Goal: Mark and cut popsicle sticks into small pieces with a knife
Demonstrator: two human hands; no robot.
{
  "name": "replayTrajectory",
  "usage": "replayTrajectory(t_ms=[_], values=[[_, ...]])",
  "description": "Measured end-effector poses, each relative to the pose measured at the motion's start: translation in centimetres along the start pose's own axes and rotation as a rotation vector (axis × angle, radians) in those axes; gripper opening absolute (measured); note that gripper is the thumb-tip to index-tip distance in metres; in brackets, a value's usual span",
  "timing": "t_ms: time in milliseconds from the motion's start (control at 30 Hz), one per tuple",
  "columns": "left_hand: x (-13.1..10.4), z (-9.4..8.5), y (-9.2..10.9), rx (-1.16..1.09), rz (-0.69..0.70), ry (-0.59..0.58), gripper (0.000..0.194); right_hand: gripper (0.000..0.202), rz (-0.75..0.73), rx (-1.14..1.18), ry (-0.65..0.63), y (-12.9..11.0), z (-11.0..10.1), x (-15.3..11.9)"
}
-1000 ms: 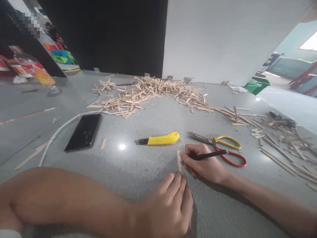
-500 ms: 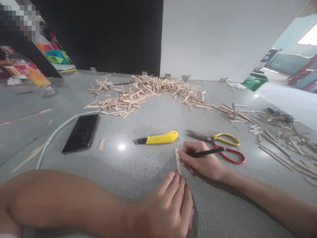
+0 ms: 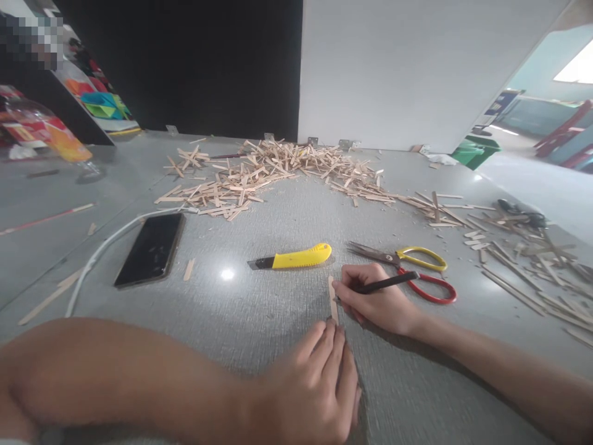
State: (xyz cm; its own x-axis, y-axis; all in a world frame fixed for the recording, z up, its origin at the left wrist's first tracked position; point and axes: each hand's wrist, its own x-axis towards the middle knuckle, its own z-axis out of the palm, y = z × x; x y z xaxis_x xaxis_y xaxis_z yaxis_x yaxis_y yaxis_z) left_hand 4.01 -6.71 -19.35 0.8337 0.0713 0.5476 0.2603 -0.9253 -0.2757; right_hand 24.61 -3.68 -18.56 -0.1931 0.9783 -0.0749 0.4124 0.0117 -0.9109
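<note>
My right hand is closed around a black pen, its tip at the edge of a short wooden craft stick. The stick lies flat on the grey table, pointing away from me. My left hand rests over the near end of the stick with the fingers stretched out, and that end is hidden beneath the fingertips. Beyond the stick lies a yellow utility knife with its blade out to the left. Just behind my right hand are scissors with one yellow and one red handle loop, slightly apart.
A heap of craft sticks spreads along the back. More sticks and offcuts lie at right. At left are a phone, a white cable and a tipped bottle. A black and white panel stands behind.
The view has shifted very slightly. Both hands, the pen and the stick stay in nearly the same place.
</note>
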Motion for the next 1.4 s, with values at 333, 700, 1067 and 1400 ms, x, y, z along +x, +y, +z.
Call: replayTrajectory(t_ms=[333, 700, 1067, 1400], values=[[0.0, -0.1, 0.2, 0.0, -0.033, -0.006, 0.035, 0.041, -0.008, -0.004, 0.005, 0.2, 0.1, 0.0], [1.8, -1.6, -2.1, -0.101, -0.118, 0.007, 0.02, 0.039, -0.018, -0.004, 0.012, 0.4, 0.0, 0.0], [3.1, 1.5, -8.4, -0.742, -0.619, -0.458, 0.041, 0.034, -0.066, 0.032, -0.008, 0.5, -0.2, 0.0], [3.1, 1.5, -8.9, -0.842, -0.692, -0.58, 0.052, 0.034, -0.02, 0.104, -0.006, 0.3, -0.3, 0.0]])
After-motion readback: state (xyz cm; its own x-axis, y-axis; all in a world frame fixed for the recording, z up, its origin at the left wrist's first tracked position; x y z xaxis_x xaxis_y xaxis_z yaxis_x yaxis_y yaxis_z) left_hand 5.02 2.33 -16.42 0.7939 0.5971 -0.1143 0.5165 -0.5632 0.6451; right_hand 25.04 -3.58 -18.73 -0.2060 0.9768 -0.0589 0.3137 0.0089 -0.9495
